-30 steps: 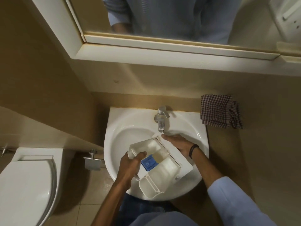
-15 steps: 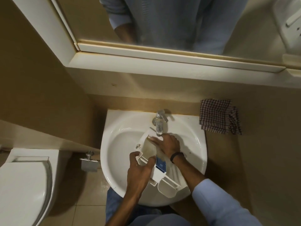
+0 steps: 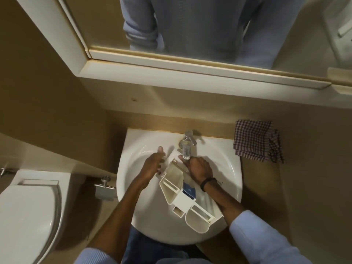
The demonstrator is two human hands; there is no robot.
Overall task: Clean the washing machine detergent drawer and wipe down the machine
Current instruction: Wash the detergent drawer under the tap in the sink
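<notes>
Curled round the far-left end of the detergent drawer (image 3: 182, 201), my L hand (image 3: 154, 162) grips it, thumb pointing far. Drawer lies slantwise in the white sink (image 3: 148, 221). Blue insert (image 3: 188, 190) sits mid-drawer, its mark too blurred to read. R hand (image 3: 198, 168) lies on the drawer's far-right wall under the tap (image 3: 187, 147), black wristband (image 3: 207, 182) on wrist; can't tell if it grips. Checked cloth (image 3: 255, 141) far right.

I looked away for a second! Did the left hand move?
Yes. The left hand went farther back in the sink, closer to the tap, and is now at the drawer's far end.
</notes>
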